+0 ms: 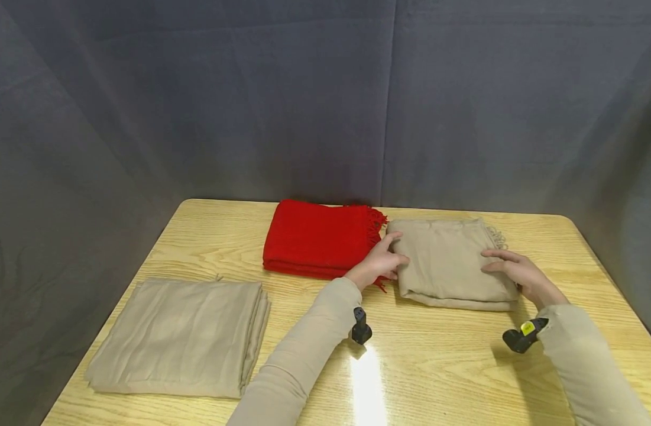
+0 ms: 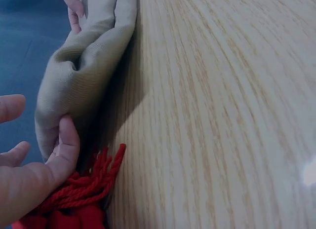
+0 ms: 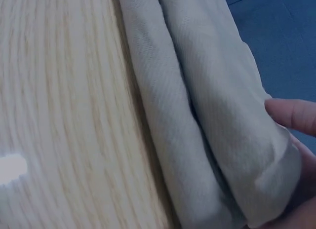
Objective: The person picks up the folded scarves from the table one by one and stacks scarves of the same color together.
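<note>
Dark grey fabric walls close in behind a light wood-grain table [image 1: 442, 367], on which three folded cloths are laid out well apart from the edges.

Farthest left, near the front, lies a folded beige cloth [image 1: 181, 337], squared off with its layered edges showing on its right side; neither hand is near it, so it reads as set aside.

Toward the back and middle sits a folded red cloth [image 1: 317, 236], its fringe [image 2: 84, 184] hanging off the right end. That fringe touches the neighbouring cloth, since the two pieces lie just beside each other.

The left hand [image 1: 381, 260] reaches in between them. Its fingers are fairly straight across the top left corner of the second beige cloth [image 1: 447, 263], and the left wrist view shows the thumb [image 2: 66, 145] pressed against the rounded folded edge, right above the red fringe. It looks like a steadying hold on that side, flat rather than clenched.

This beige cloth lies at the back right of the table, folded into a thick pad with a thin fringe at its far right corner. The right hand [image 1: 517, 272] rests on its right end, fingers extended over the top, and the right wrist view shows a fingertip against the doubled fold [image 3: 222, 120]. With one hand on each end, the cloth appears held flat and square from both sides.
</note>
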Available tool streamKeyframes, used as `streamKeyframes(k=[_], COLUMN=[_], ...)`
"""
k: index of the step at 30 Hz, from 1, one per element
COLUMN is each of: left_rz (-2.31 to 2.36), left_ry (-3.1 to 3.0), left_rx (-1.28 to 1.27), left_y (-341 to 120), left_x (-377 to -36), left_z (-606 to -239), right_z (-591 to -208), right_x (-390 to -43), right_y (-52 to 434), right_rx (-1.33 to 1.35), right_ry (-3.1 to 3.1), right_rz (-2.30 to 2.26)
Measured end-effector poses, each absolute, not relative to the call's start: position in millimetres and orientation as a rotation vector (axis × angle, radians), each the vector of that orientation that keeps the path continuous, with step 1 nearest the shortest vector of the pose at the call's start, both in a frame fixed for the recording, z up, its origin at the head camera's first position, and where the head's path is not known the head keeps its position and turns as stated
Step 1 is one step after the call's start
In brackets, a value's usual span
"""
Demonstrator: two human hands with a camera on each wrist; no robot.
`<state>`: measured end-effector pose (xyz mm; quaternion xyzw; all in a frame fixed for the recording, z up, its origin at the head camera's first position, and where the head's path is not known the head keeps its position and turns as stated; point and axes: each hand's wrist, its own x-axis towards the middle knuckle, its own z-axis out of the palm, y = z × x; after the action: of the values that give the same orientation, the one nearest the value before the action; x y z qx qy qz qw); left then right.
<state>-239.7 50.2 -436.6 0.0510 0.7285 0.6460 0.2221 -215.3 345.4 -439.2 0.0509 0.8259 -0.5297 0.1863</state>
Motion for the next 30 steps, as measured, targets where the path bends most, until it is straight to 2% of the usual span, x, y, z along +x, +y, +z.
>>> streamKeyframes(k=[9,30], left_rz=[1.796,1.833], left_ry=[2.007,2.118], left_rx=[0.095,0.079], left_y=[55,74], left_x=[-239,-239], left_z=[-441,-457], right_z=[-435,-439], right_x=[-221,-217], right_y=[344,345], right_rx=[0.019,0.005], right_ry=[2.258,2.243], right_rz=[-1.484,-1.541])
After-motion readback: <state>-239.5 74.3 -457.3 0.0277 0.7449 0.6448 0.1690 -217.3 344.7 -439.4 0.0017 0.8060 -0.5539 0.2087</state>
